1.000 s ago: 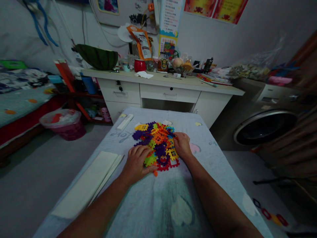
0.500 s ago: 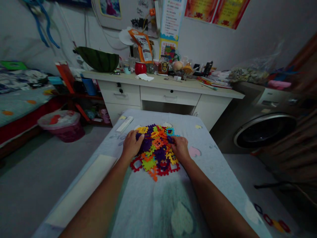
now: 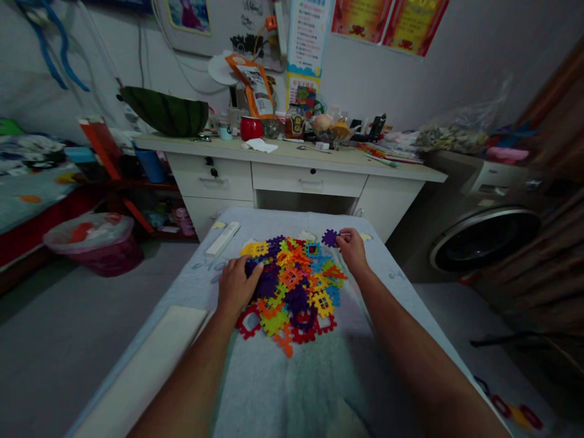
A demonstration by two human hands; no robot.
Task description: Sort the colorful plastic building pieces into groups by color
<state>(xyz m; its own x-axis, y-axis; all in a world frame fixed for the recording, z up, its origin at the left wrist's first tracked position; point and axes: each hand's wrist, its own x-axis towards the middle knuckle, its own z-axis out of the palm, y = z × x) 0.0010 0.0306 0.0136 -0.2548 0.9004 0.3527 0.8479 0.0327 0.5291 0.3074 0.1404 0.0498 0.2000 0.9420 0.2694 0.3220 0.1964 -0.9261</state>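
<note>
A loose heap of toothed plastic building pieces [image 3: 291, 278] in purple, red, orange, yellow, green and blue lies on the cloth-covered table. At its left edge is my left hand [image 3: 237, 286], closed around purple building pieces [image 3: 267, 283], its thumb over them; the fingertips are partly hidden. Beyond the heap's far right side, my right hand [image 3: 353, 249] pinches a flat purple building piece [image 3: 330, 238] by its edge, apart from the heap.
A white strip-like object [image 3: 222, 239] lies at the table's far left, and a long pale board [image 3: 150, 365] runs along the left edge. Behind stands a white desk [image 3: 310, 176] bearing a watermelon half [image 3: 166, 112] and jars. A washing machine [image 3: 483, 213] stands right.
My right hand has moved from the heap's right side away and to the right, taking out a purple building piece. My left hand stays at the heap. The view has shifted slightly.
</note>
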